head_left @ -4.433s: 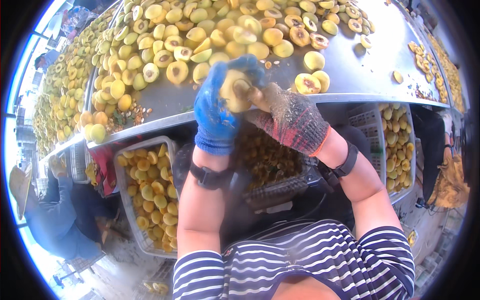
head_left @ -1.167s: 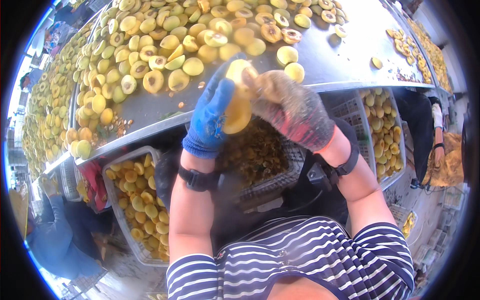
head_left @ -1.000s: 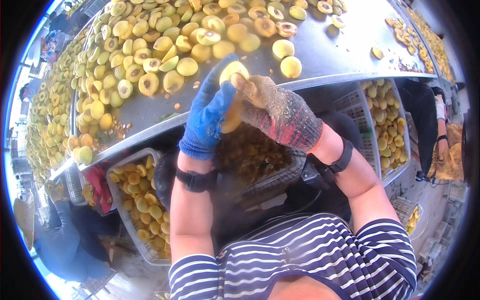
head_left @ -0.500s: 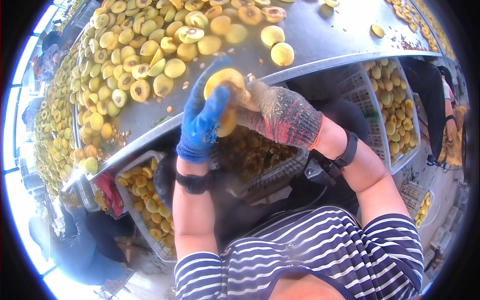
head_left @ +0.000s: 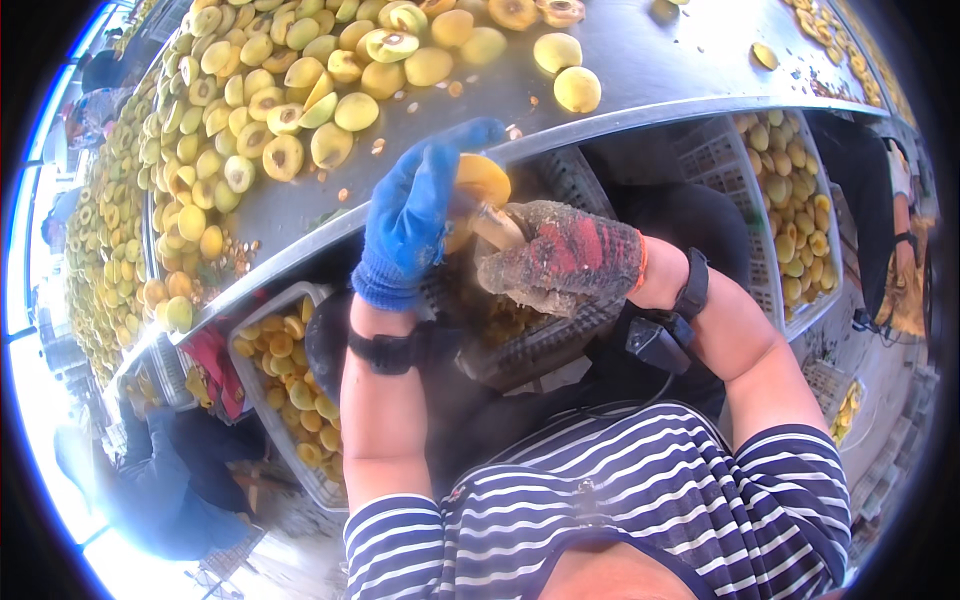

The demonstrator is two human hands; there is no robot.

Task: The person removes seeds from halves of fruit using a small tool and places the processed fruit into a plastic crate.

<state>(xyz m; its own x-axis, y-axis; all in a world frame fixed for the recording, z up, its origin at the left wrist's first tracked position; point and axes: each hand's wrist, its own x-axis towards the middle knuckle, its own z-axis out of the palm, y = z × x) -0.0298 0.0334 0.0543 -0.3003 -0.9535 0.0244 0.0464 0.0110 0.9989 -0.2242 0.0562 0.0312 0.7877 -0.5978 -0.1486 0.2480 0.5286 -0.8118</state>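
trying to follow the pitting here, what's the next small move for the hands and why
Probably a twist of the right hand to work its tool tip further round inside the yellow fruit. The left hand in the blue glove grips that fruit above the dark crate, and the tool tip is pressed into it. The fruit looks whole, not yet opened like the halves on the metal table.
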